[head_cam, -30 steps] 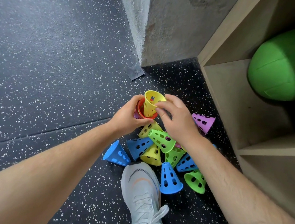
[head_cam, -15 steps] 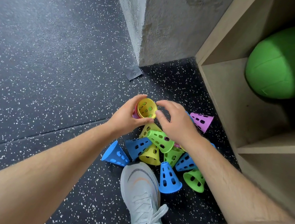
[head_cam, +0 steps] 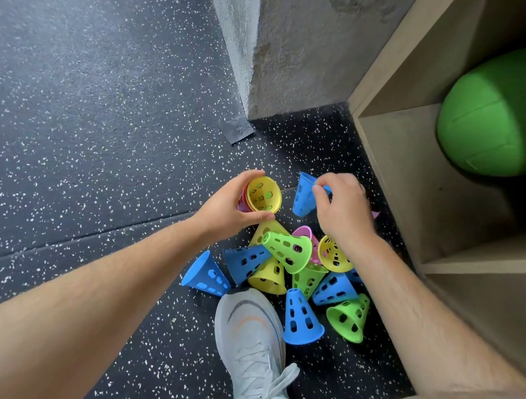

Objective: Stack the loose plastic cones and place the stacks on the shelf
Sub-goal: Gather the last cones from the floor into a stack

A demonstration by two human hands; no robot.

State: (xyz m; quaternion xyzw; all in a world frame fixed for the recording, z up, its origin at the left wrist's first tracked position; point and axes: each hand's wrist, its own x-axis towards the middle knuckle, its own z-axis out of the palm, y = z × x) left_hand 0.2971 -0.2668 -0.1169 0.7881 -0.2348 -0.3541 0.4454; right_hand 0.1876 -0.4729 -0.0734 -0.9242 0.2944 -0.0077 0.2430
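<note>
Left hand (head_cam: 231,207) was curled round a short nested stack of perforated plastic cones (head_cam: 260,195). The yellow one sat innermost, a red rim showed behind it, and the open mouth was turned up toward the person. The stack was held above the black speckled rubber floor (head_cam: 79,143), just left of the pile.

Right hand (head_cam: 341,209) pinched a blue perforated plastic cone (head_cam: 303,194) between thumb and fingertips near its upper end, close to the stack but apart from it.

Below both hands lay a pile of loose cones (head_cam: 287,250) in blue, yellow, lime green and pink, most tipped on their sides. One upright blue cone (head_cam: 302,317) stood just beside the toe of a pale grey running shoe (head_cam: 251,340).

A light wooden shelf unit (head_cam: 422,185) stood to the right, with a large green ball (head_cam: 511,110) in its upper compartment.
</note>
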